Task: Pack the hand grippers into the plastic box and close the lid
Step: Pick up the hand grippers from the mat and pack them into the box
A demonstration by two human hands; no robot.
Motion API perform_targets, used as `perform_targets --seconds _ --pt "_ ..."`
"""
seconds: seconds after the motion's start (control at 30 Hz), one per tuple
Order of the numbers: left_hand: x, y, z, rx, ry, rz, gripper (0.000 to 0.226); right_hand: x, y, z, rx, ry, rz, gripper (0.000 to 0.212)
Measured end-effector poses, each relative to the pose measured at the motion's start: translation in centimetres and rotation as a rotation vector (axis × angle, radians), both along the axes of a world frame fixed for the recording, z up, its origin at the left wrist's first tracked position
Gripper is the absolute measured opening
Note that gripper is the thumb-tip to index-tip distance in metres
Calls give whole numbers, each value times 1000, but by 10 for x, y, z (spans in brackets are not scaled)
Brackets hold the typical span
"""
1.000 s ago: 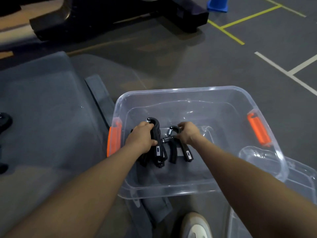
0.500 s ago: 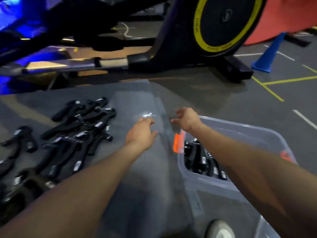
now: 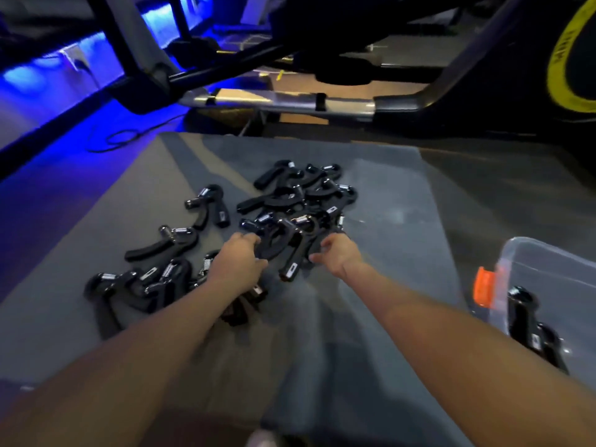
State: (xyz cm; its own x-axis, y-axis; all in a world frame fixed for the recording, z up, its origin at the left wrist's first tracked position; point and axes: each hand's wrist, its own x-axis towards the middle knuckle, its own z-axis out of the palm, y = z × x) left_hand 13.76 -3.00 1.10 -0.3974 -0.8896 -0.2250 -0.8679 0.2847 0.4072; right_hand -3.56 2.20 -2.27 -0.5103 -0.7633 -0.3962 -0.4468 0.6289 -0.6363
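Note:
Several black hand grippers [image 3: 290,201] lie in a loose pile on a grey mat [image 3: 387,221]. My left hand [image 3: 240,258] is at the near edge of the pile, its fingers and thumb apart around one gripper's curved handle [image 3: 274,245]. My right hand [image 3: 337,256] is just to the right, with its fingers curled and spread at another gripper in the pile. The clear plastic box [image 3: 548,262] with an orange latch [image 3: 483,285] stands at the right edge, and a few hand grippers [image 3: 532,324] lie inside it. The lid is out of view.
More grippers [image 3: 148,282] lie scattered on the mat under and left of my left forearm. An exercise bike frame [image 3: 322,101] with a yellow-rimmed wheel [image 3: 567,59] stands behind the mat. A cable [image 3: 119,137] lies on the blue-lit floor at left.
Both hands let go of the grippers in the box, swung left across the mat and now reach the pile. The view turned left, so the box slid to the right edge.

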Motion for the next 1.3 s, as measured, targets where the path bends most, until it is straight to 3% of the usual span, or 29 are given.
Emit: perform_targets --seconds 0.07,0.17,0.23,0.37,0.57,0.73,0.9,1.13,1.3 --pt "12 -10 -11 1 -9 15 45 13 -8 -12 49 -3 -3 36" --pt "17 -23 -25 15 -5 20 50 28 -20 -26 83 -60 -53 20" --pt "16 -31 -31 31 2 12 51 36 -27 -31 87 -88 -105 38" --pt "11 -39 -41 59 14 17 49 43 -39 -46 88 -146 -230 45" --pt "7 -41 -45 53 46 10 44 43 -42 -42 125 -109 -279 20" --pt "-10 -36 -28 13 88 -31 44 29 -27 -25 144 -12 -209 31" --pt "-57 -11 -1 -40 137 -110 44 -20 13 12 89 39 -235 13" --pt "-169 74 17 -77 244 -296 37 -118 112 42 45 93 -420 21" --pt "-241 149 1 -33 197 -481 41 -179 198 48 44 132 -560 10"
